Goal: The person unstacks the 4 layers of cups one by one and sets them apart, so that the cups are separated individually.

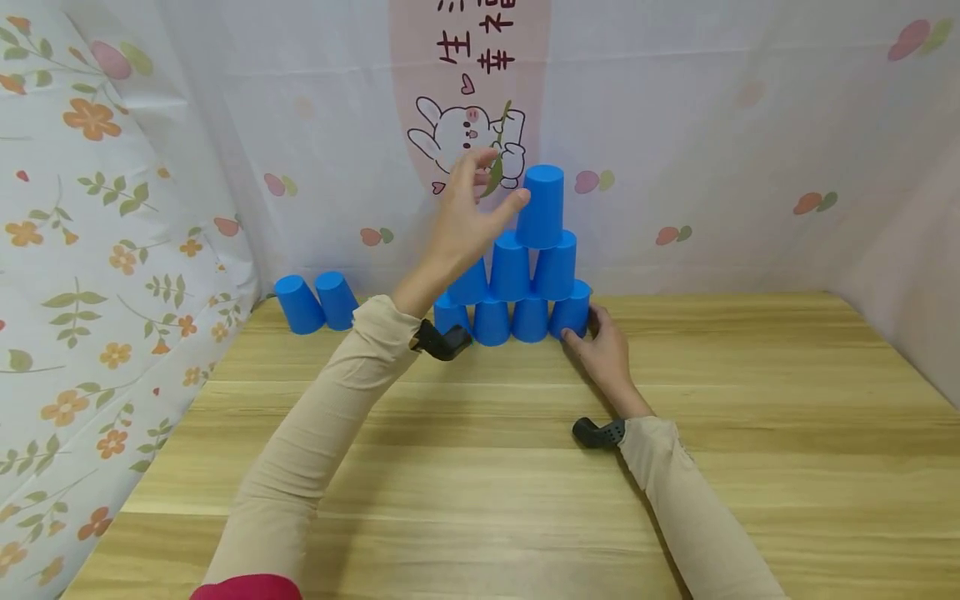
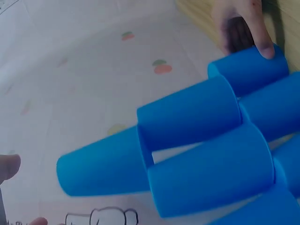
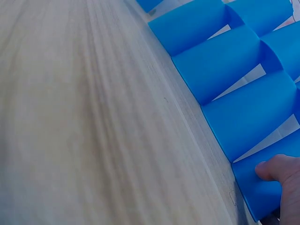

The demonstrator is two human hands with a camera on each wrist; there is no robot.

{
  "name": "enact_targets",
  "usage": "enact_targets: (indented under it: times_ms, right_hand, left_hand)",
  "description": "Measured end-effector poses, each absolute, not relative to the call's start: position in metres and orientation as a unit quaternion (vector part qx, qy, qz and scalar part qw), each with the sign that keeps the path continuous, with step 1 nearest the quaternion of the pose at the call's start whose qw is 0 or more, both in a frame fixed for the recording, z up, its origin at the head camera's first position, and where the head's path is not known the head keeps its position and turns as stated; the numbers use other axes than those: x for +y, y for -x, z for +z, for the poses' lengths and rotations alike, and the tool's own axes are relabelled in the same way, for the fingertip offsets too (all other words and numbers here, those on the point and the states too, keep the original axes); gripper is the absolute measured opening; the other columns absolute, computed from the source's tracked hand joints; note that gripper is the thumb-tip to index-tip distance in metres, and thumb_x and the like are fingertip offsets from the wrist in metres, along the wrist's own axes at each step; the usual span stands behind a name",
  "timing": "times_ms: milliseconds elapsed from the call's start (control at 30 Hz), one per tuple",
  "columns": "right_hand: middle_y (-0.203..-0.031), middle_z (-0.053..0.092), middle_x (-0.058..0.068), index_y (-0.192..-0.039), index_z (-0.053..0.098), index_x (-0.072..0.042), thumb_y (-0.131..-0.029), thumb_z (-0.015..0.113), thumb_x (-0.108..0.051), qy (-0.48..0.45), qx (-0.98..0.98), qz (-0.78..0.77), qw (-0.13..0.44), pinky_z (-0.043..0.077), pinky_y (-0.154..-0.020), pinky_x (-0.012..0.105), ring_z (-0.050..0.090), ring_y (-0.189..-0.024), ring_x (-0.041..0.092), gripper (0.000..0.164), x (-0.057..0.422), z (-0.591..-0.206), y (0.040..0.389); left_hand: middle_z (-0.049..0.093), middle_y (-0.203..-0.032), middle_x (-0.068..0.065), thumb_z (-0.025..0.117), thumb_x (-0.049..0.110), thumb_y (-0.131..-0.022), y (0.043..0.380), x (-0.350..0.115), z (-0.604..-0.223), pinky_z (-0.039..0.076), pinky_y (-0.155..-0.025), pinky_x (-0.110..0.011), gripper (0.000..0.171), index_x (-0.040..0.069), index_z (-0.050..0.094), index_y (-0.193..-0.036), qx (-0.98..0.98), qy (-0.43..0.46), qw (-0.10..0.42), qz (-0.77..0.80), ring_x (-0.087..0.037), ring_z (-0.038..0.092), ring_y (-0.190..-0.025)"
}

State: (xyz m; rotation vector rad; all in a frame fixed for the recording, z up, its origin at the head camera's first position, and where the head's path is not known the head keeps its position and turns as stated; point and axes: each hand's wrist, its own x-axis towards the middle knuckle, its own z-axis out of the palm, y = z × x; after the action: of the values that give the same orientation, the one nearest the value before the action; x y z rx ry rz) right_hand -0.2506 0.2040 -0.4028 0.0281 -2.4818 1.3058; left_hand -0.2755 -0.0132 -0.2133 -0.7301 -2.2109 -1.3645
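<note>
Upside-down blue plastic cups stand stacked as a pyramid on the table. Its bottom row has several cups, three more form the row above, and a single top cup (image 1: 543, 208) sits over the right part of that row. My left hand (image 1: 471, 215) is raised just left of the top cup, its fingers spread and holding nothing; in the left wrist view the thumb (image 2: 8, 168) is apart from that cup (image 2: 105, 163). Down at the table my right hand (image 1: 606, 354) grips the rightmost bottom cup (image 1: 570, 311), the thumb (image 3: 269, 169) lying along its near side.
Two more upturned blue cups, one at the far left (image 1: 300, 305) and its neighbour (image 1: 337, 300), stand left of the pyramid. Behind everything hangs a printed cloth (image 1: 675, 150). A flowered cloth (image 1: 112, 275) borders the wooden table (image 1: 480, 475) on the left.
</note>
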Motion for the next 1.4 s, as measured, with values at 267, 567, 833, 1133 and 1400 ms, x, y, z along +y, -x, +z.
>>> enact_targets:
  times_ms: [267, 567, 833, 1133, 1400]
  right_hand:
    - [-0.132, 0.046, 0.027, -0.135, 0.037, 0.008, -0.086, 0.066, -0.016, -0.008, -0.869, 0.467, 0.165, 0.038, -0.099, 0.046, 0.046, -0.120, 0.039, 0.062, 0.202, -0.406, 0.251]
    - [-0.130, 0.047, 0.027, -0.135, 0.038, 0.008, -0.086, 0.066, -0.014, -0.018, -0.866, 0.471, 0.168, 0.038, -0.099, 0.046, 0.048, -0.118, 0.039, 0.060, 0.196, -0.403, 0.253]
    - [-0.131, 0.046, 0.027, -0.135, 0.037, 0.008, -0.087, 0.066, -0.015, -0.009, -0.868, 0.466, 0.170, 0.038, -0.099, 0.047, 0.047, -0.119, 0.039, 0.061, 0.199, -0.401, 0.252]
    - [-0.132, 0.046, 0.028, -0.135, 0.037, 0.008, -0.086, 0.066, -0.016, -0.010, -0.868, 0.468, 0.167, 0.037, -0.099, 0.047, 0.046, -0.120, 0.039, 0.062, 0.202, -0.406, 0.252]
    - [-0.133, 0.044, 0.028, -0.136, 0.036, 0.007, -0.086, 0.065, -0.016, -0.009, -0.870, 0.464, 0.166, 0.037, -0.099, 0.048, 0.045, -0.121, 0.040, 0.062, 0.204, -0.405, 0.253]
  left_hand:
    - [0.040, -0.138, -0.013, 0.066, 0.039, -0.085, 0.288, 0.016, -0.219, 0.040, -0.097, -0.031, 0.077, 0.006, 0.027, -0.142, -0.839, 0.228, 0.173, -0.462, -0.022, 0.043, -0.123]
    - [0.042, -0.137, -0.014, 0.066, 0.031, -0.086, 0.297, 0.027, -0.217, 0.040, -0.098, -0.035, 0.071, 0.005, 0.028, -0.141, -0.829, 0.222, 0.165, -0.486, -0.022, 0.044, -0.123]
    - [0.048, -0.134, -0.011, 0.064, 0.021, -0.088, 0.297, 0.028, -0.212, 0.040, -0.098, -0.033, 0.057, 0.003, 0.039, -0.135, -0.811, 0.242, 0.200, -0.493, -0.021, 0.048, -0.121]
    - [0.054, -0.126, -0.014, 0.066, 0.018, -0.086, 0.283, -0.026, -0.201, 0.046, -0.092, -0.032, 0.053, -0.001, 0.044, -0.130, -0.763, 0.249, 0.311, -0.508, -0.021, 0.054, -0.113]
    - [0.056, -0.125, -0.012, 0.066, 0.018, -0.085, 0.276, -0.109, -0.214, 0.046, -0.092, -0.038, 0.051, -0.001, 0.046, -0.128, -0.761, 0.170, 0.344, -0.523, -0.021, 0.055, -0.112]
